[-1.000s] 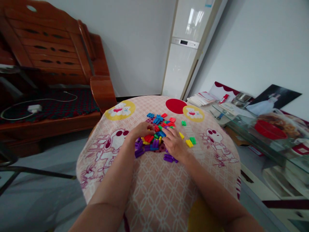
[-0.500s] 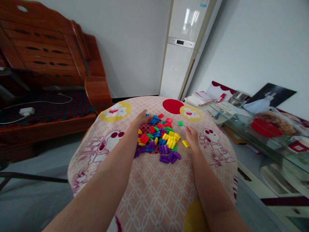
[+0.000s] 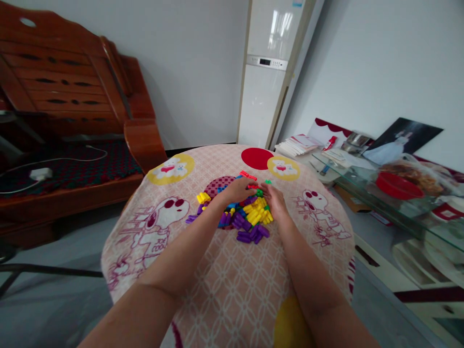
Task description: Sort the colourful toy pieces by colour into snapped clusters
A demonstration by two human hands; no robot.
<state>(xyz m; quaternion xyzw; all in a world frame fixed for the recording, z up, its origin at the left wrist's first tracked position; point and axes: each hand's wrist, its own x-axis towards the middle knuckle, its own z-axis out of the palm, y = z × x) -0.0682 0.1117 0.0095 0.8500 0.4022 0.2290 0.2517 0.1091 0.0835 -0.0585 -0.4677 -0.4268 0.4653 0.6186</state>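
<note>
A pile of small plastic pieces, mostly tube-like, lies in the middle of the round table. Yellow pieces (image 3: 256, 210) and purple pieces (image 3: 250, 235) are at its near side. My left hand (image 3: 238, 192) reaches over the pile, fingers outstretched by the red pieces (image 3: 248, 176) at the far side; its palm hides some blue ones. Close by on the right, my right hand (image 3: 274, 200) is open, its fingers pointing at green pieces (image 3: 259, 192). A yellow piece (image 3: 203, 197) sits at the pile's left edge.
The table has a patterned pink cloth (image 3: 232, 290). To the right, a glass-topped cabinet (image 3: 366, 208) bears papers, a red bowl (image 3: 398, 186) and a photo (image 3: 404, 140). At left is a wooden bench (image 3: 143, 145); a tall white appliance (image 3: 259, 106) stands behind.
My left hand has moved right from the pile's far left side to its far middle. My right hand has shifted left against the pile, so the two hands are now close together.
</note>
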